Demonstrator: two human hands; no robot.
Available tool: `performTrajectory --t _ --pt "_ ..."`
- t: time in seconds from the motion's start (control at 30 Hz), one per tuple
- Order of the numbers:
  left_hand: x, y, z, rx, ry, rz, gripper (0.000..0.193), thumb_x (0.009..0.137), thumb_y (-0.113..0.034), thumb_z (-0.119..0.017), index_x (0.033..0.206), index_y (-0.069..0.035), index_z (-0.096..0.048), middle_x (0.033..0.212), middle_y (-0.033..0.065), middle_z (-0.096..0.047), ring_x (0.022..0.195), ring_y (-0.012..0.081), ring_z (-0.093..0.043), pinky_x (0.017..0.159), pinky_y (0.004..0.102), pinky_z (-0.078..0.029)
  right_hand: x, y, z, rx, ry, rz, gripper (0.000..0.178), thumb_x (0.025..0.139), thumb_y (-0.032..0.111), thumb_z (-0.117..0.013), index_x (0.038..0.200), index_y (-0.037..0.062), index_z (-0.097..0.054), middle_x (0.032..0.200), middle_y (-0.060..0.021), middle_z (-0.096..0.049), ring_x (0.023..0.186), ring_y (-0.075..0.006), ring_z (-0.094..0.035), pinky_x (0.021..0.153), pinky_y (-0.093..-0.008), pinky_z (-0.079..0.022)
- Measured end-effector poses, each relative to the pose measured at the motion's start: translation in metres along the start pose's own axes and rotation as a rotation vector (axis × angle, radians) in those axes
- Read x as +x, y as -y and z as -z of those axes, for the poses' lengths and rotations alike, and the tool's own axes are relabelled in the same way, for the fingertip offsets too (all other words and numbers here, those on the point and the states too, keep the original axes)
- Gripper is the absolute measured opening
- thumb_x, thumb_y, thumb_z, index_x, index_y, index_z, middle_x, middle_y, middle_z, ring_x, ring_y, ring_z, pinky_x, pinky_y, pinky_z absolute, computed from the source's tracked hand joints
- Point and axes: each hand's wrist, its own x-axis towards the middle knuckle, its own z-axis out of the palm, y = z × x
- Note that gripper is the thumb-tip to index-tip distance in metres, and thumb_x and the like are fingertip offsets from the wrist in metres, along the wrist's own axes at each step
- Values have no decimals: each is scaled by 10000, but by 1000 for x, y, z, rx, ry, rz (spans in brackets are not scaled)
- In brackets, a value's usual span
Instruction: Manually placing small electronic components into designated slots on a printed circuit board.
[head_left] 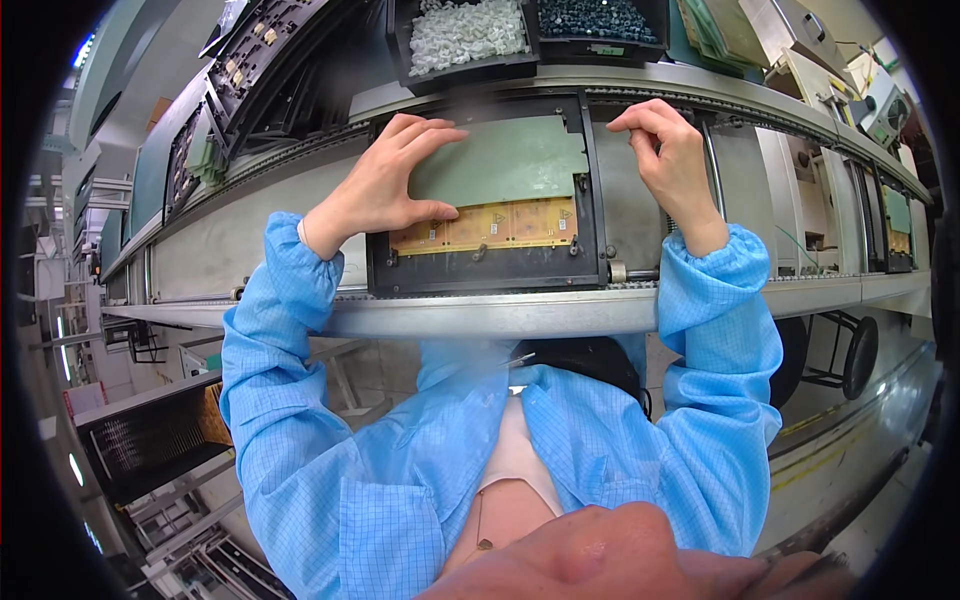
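Note:
A flat pale green panel (500, 160) lies over the far part of a black frame-like tray (490, 270) on the rail line. Along its near side shows a strip of yellow circuit boards (490, 227). My left hand (385, 180) spans the panel's left end, thumb at the near corner and fingers at the far side, gripping it. Just beyond the tray's right rim hovers my right hand (668, 150), its fingers curled in with index and thumb close together. Anything between them is too small to make out.
Behind the rails stand one black bin of white parts (465, 40) and another of dark blue parts (597, 20). Metal rails (500, 315) run across near me. At the far right sits another black tray (893, 225); a slotted black rack (150, 440) stands lower left.

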Motion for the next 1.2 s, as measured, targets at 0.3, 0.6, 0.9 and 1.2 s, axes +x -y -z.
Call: performTrajectory --t 0.3,0.6,0.9,1.2 --pt "-4 -2 -1 35 4 0 843 627 -285 -887 1365 -90 -529 1386 120 -527 1273 339 -455 1083 446 -420 -4 3 -4 -16 45 15 225 849 -91 -537 913 17 -723 915 -53 -657 736 -141 -607 619 -257 -463" --pt "-4 -5 -6 -6 -5 23 847 610 -284 -898 1352 -96 -537 1385 119 -527 1271 337 -459 1078 440 -425 -8 10 -4 -4 83 -4 215 862 -83 -540 918 16 -722 918 -58 -658 738 -136 -615 611 -251 -464" --pt "-9 3 -5 84 -31 -44 836 608 -328 -901 1337 -125 -544 1351 148 -532 1261 363 -463 1053 464 -442 -16 40 7 -11 330 210 218 798 9 -715 1014 24 -693 1027 -111 -668 1010 -285 -594 872 -366 -479" --pt "-29 21 15 21 -35 64 949 592 -208 -876 1439 -135 -455 1367 122 -523 1268 351 -454 1103 454 -367 -18 42 19 -135 355 156 272 728 31 -784 980 27 -683 1060 -116 -646 1039 -309 -578 897 -385 -468"
